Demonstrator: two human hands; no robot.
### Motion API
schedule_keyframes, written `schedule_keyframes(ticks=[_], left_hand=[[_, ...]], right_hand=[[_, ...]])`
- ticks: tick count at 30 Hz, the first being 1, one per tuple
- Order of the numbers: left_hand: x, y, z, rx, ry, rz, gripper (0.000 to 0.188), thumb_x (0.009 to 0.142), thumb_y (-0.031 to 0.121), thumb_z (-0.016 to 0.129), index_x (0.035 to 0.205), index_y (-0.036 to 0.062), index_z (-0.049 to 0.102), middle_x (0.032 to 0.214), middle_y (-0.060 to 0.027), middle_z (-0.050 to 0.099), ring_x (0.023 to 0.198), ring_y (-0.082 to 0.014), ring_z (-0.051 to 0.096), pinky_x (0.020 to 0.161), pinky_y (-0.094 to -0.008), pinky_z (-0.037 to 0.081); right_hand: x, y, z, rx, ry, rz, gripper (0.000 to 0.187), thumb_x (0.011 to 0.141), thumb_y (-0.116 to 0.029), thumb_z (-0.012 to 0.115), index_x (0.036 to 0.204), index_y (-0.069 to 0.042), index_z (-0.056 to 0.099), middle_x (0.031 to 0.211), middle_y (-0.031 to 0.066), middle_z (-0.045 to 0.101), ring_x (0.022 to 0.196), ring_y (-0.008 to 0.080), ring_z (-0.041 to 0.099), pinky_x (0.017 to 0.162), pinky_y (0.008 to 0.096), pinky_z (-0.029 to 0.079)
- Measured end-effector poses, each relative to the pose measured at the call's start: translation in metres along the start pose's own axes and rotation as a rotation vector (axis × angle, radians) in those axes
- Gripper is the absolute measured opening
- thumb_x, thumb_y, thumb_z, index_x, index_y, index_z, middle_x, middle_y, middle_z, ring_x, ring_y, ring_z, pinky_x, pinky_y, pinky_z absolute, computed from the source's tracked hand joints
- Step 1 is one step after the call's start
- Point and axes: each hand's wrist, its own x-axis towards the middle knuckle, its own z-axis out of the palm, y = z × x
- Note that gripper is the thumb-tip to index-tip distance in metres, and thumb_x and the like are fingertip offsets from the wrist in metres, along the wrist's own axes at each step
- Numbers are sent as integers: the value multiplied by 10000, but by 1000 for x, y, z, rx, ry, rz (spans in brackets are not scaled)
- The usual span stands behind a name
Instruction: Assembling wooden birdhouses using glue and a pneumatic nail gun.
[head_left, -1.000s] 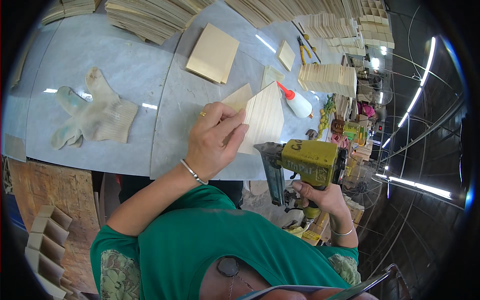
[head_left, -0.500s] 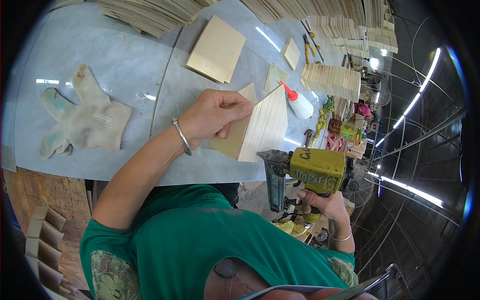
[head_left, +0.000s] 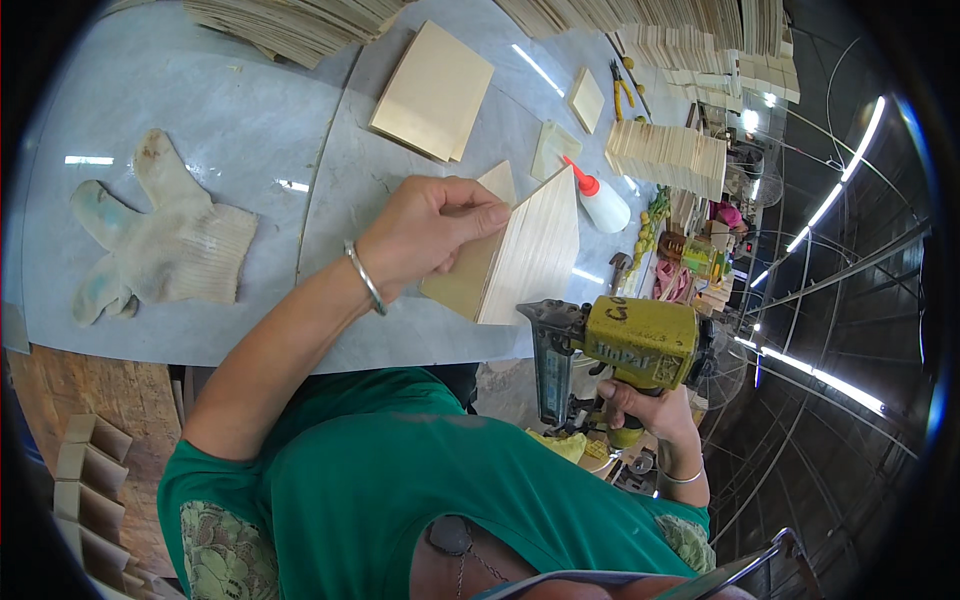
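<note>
My left hand is closed, thumb and forefinger pinched at the upper left edge of a pale stack of thin wooden boards near the table's front edge. What exactly lies between the fingertips is partly hidden. A tan board shows beneath that hand. Over to the right, my right hand is wrapped round the handle of a yellow-green nail gun. Its dark nose points left, just beside the stack's lower right corner and apparently apart from it.
Beyond the stack lie square wooden panels and a white glue bottle with a red nozzle. A work glove rests on the left of the grey table. More board stacks, pliers and a hammer stand or lie farther right.
Hardly anything differs. The view has shifted slightly, and both hands keep their holds, with the nail gun at nearly the same place beside the stack.
</note>
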Motion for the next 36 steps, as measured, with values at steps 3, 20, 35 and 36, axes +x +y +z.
schedule_keyframes(ticks=[3,20,35,36], left_hand=[[-10,-20,9,120,72,306,309,847,207,718,1106,60,637,655,49,535,477,-13,382,432,-192,310],[-13,-13,5,467,122,382,572,734,322,764,1122,27,463,1033,-151,603,612,-191,593,616,-317,498],[-11,-15,3,537,156,404,625,713,354,772,1144,42,443,1099,-182,584,968,-309,616,826,-374,497],[-11,-14,4,542,159,394,625,713,353,772,1144,42,442,1093,-184,586,971,-315,616,840,-378,492]], right_hand=[[-1,0,2,28,27,18,249,851,-212,724,926,5,627,717,23,591,588,101,546,541,260,453],[21,-26,-13,-587,189,-638,265,781,-213,749,996,-68,699,940,52,706,836,239,674,720,339,518],[42,-67,-13,-725,150,-725,279,726,-159,757,981,-62,702,918,78,707,810,211,675,759,336,504],[44,-65,-16,-725,150,-725,279,726,-159,757,981,-62,702,918,78,707,810,211,675,759,336,504]])
